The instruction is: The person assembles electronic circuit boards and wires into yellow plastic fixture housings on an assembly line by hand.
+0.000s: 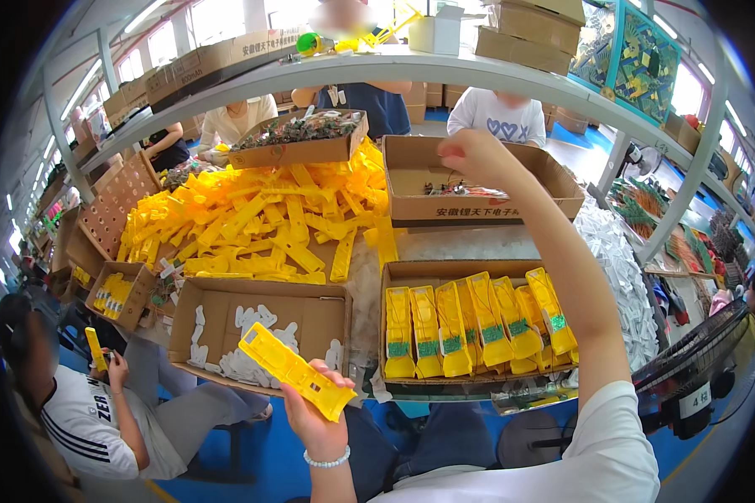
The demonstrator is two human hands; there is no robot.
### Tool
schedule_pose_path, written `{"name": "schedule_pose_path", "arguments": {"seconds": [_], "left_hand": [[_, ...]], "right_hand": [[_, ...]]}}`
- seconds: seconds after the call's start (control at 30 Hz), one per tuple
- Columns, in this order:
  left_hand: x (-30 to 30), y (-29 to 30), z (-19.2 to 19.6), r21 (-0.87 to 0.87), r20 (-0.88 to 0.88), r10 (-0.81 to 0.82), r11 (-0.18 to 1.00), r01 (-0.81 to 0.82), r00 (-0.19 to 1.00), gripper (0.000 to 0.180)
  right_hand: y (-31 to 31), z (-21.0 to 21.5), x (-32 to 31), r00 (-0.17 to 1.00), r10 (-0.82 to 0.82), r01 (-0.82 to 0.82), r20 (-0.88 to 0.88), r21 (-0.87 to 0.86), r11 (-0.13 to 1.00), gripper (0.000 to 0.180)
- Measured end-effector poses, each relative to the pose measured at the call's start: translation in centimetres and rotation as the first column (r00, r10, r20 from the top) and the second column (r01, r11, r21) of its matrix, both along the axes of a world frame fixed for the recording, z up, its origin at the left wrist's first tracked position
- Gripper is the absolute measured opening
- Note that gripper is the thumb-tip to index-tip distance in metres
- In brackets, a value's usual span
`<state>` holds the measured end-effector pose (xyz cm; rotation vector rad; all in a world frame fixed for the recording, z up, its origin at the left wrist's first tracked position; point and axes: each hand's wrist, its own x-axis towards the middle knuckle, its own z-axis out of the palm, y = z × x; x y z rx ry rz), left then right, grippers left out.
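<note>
My left hand point(317, 421) grips a long yellow plastic housing point(287, 365), tilted, its hollow ribbed inside showing. It hangs above the near edge of a cardboard box point(226, 295) with small white plastic pieces point(245, 367) in it. Stretched far forward, my right hand point(480, 159) is over a shallow cardboard box point(411, 208) with some wired circuit boards point(459, 189). Its fingers are closed together; whatever they hold is too small to make out. Nearer, below my right arm, a box point(432, 270) holds several yellow housings point(453, 339) fitted with green boards and wires.
A heap of yellow housings point(252, 226) covers the back left, with a box of circuit boards point(298, 152) on it. White parts point(617, 281) pile up at right. A shelf point(445, 69) crosses overhead. A black fan point(700, 369) stands right. A person point(101, 411) sits left; others face me.
</note>
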<state>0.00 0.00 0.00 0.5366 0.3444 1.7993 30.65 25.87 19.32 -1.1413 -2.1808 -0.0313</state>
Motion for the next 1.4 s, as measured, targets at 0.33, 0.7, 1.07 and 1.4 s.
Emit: {"name": "schedule_pose_path", "arguments": {"seconds": [0.33, 0.7, 1.07, 1.4], "left_hand": [[0.6, -2.2, 1.8, -0.003, -0.078, 0.007, 1.0, -0.007, 0.997, 0.056], [2.0, -2.5, 2.5, 0.053, -0.023, -0.18, 0.982, 0.181, 0.983, 0.058], [4.0, -0.1, 8.2, 0.216, -0.402, 0.118, 0.976, -0.031, 0.908, 0.043], [5.8, 1.1, 12.7, 0.318, -0.398, 0.153, 0.948, -0.021, 0.904, 0.046]], "right_hand": [[8.9, -5.9, 5.9, 0.953, -0.189, 0.262, 0.236, -0.329, 0.908, 0.032], [4.1, -1.6, 5.8, 0.759, 0.078, -0.171, -0.647, -0.082, 0.982, 0.04], [-10.2, 2.7, -0.6, 0.669, 0.28, -0.457, -0.688, -0.084, 0.886, 0.025], [-25.8, -3.2, -7.1, 0.564, 0.493, -0.702, -0.662, -0.069, 0.709, 0.008]]}}
